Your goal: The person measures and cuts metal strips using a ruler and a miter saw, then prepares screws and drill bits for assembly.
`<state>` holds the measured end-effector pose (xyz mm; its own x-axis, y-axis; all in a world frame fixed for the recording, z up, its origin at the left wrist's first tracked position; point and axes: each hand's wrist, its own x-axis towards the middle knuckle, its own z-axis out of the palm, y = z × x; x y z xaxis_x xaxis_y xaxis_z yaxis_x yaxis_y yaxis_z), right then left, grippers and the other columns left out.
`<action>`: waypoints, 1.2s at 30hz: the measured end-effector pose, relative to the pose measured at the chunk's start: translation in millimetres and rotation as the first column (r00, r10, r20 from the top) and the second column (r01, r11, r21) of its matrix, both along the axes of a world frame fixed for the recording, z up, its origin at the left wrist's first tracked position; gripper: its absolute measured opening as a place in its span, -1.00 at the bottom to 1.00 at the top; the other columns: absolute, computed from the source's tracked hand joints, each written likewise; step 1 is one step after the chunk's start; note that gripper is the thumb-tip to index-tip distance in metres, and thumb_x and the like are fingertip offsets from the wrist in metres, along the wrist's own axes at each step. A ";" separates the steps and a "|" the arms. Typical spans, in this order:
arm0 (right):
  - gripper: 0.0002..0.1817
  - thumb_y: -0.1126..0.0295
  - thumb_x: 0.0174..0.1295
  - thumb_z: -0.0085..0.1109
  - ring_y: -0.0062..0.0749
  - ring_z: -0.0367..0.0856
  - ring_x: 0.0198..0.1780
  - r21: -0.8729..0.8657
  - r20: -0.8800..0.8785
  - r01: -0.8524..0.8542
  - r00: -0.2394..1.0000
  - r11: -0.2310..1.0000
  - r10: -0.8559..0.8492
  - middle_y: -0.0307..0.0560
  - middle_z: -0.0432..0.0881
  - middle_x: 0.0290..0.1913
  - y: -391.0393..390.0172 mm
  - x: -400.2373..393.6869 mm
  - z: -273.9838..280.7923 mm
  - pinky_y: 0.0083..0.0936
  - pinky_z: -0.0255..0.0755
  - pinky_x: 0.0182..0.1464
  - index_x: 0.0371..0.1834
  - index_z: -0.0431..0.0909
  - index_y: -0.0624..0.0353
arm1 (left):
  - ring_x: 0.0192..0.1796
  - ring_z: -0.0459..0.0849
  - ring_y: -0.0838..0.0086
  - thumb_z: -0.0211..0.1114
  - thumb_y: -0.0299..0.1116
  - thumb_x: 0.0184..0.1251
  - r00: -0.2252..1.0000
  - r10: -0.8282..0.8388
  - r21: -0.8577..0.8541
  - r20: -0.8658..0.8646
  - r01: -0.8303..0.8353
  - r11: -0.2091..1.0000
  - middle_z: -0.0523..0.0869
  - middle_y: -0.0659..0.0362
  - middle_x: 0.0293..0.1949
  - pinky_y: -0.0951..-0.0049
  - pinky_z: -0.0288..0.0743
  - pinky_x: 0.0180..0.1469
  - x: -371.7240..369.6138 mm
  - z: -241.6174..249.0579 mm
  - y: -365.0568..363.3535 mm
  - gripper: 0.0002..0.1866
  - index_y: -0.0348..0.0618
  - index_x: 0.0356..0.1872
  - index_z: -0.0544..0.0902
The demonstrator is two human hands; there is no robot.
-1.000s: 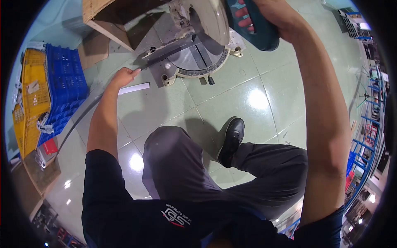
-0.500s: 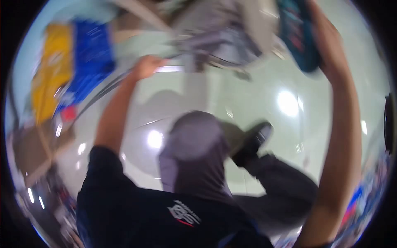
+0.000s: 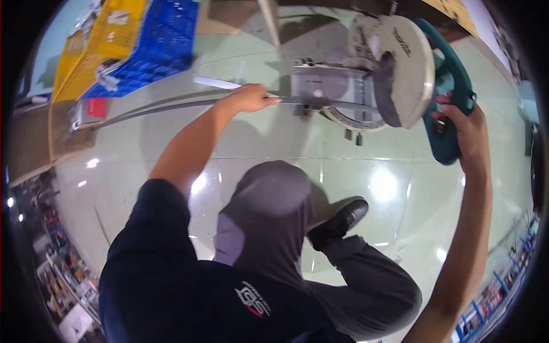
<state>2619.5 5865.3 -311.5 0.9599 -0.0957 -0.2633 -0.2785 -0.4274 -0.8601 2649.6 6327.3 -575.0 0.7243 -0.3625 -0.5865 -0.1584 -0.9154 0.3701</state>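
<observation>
A miter saw with a pale blade guard [image 3: 407,68] stands on the floor in front of me. My right hand [image 3: 470,128] is wrapped around its teal handle [image 3: 454,68], fingers curled through the opening. My left hand [image 3: 247,98] is closed on a long, thin grey strip [image 3: 166,107], just left of the saw base [image 3: 311,86]. The strip runs from the far left across the base, and its right end reaches the guard. Whether the blade touches the strip is hidden behind the guard.
Yellow [image 3: 117,34] and blue crates [image 3: 171,48] lie at upper left, beside a cardboard box [image 3: 71,137] and a small red item [image 3: 96,107]. A short white strip [image 3: 214,83] is on the tiled floor. My bent knee [image 3: 271,188] and black shoe [image 3: 341,222] are below the saw.
My view has shifted and sharpened, showing more of the saw and crates. The saw and both hands appear lower in view, my left hand also farther right. Both grips look the same.
</observation>
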 end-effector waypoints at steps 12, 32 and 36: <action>-0.53 0.18 0.33 0.32 -0.12 0.79 0.03 -0.129 -0.030 -0.179 0.984 0.975 0.176 0.10 0.78 0.05 -11.9 4.5 41.0 -0.24 0.65 0.06 0.16 0.65 0.31 | -0.44 0.63 0.13 0.13 0.32 0.54 0.984 0.180 0.042 0.014 -0.180 0.983 0.63 -0.05 -0.57 0.06 0.45 -0.26 2.3 13.1 -14.5 -0.25 -0.27 -0.51 0.65; -0.79 0.54 0.24 0.36 -0.51 0.69 -0.32 0.058 -0.047 -0.009 0.999 0.998 0.012 -0.15 0.72 -0.31 3.1 -3.4 45.3 -0.57 0.59 -0.21 -0.08 0.68 0.36 | -0.48 0.59 0.29 0.16 0.34 0.52 0.963 0.262 0.007 -0.063 -0.262 0.965 0.60 0.06 -0.64 0.20 0.48 -0.27 -24.4 -23.8 44.4 -0.22 -0.24 -0.63 0.63; -0.78 0.47 0.22 0.38 -0.49 0.68 -0.34 -0.055 -0.096 0.039 0.994 0.998 -0.044 -0.13 0.71 -0.39 4.7 -3.2 43.0 -0.54 0.57 -0.24 -0.11 0.68 0.35 | -0.51 0.55 0.30 0.14 0.30 0.56 0.974 0.224 0.044 -0.026 -0.223 0.974 0.57 0.08 -0.65 0.21 0.44 -0.31 -14.8 -25.1 47.9 -0.22 -0.29 -0.62 0.60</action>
